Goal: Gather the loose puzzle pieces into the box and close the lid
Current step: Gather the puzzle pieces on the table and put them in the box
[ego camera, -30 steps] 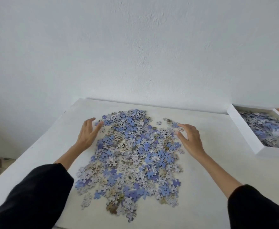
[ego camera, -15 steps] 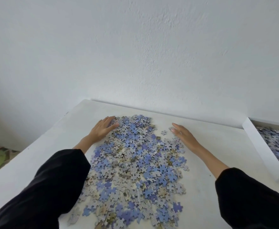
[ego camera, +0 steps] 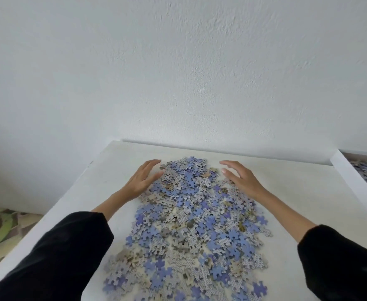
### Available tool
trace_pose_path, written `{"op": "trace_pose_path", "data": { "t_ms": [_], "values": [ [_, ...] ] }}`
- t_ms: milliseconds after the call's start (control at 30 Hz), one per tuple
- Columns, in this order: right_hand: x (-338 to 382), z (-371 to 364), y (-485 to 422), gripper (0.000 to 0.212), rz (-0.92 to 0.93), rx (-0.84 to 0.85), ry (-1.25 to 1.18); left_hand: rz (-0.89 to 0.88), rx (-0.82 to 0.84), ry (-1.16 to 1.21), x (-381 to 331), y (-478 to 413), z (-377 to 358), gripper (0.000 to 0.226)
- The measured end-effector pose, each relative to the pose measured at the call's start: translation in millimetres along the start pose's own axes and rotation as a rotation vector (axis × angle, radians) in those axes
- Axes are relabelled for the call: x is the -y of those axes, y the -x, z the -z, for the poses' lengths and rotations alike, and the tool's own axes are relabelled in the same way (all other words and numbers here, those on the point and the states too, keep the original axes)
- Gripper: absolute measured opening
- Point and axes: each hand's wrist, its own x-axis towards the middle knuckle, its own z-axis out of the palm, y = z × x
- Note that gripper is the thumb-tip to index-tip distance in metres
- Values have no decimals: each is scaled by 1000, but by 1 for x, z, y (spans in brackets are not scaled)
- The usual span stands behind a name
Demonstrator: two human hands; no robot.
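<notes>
Across the white table point(ego camera: 297, 192) the loose puzzle pieces point(ego camera: 191, 224) sprawl in one long heap, running from the near edge up toward the wall point(ego camera: 178, 72), with blue faces and grey patterned backs all jumbled and plenty of them overlapping. Up at the heap's far left corner sits the left hand point(ego camera: 142, 181), palm down, fingers point(ego camera: 152, 162) long and nearly straight, and the thumb side is right against the outermost pieces. That grip is wide and holds nothing. Over on the far right corner is the right hand point(ego camera: 242, 180), palm down too, fingers point(ego camera: 229, 164) spread and only gently bent, its heel lying over the edge pieces. That grip is wide as well, with not a piece pinched. The two hands bracket the top of the heap, and the bulk of it lies between the forearms. Black sleeves point(ego camera: 58, 253) cover both arms from the mid-forearm back toward the camera. Off at the right edge of the view is the box point(ego camera: 349, 170), its white wall angled along the table, well apart from the heap, with more blue and grey pieces inside it. Only a corner of it shows. Down at the lower left, beyond the table edge, lies a patterned rug point(ego camera: 0, 231) in green and brown.
</notes>
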Motion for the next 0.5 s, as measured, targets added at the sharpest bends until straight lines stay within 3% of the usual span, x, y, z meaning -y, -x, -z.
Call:
{"op": "trace_pose_path", "data": {
  "t_ms": [100, 267, 400, 500],
  "values": [
    [8, -7, -25, 48, -60, 63, -25, 88, 18, 47, 1, -16, 1, 107],
    [16, -29, -56, 50, -82, 128, -40, 80, 115, -40, 1, -38, -6, 118],
    [23, -44, -72, 50, -49, 183, -17, 52, 138, 35, -3, -47, -6, 113],
    [22, -54, -78, 49, 23, 199, 173, 3, 145, 45, -1, -48, -7, 99]
  ]
}}
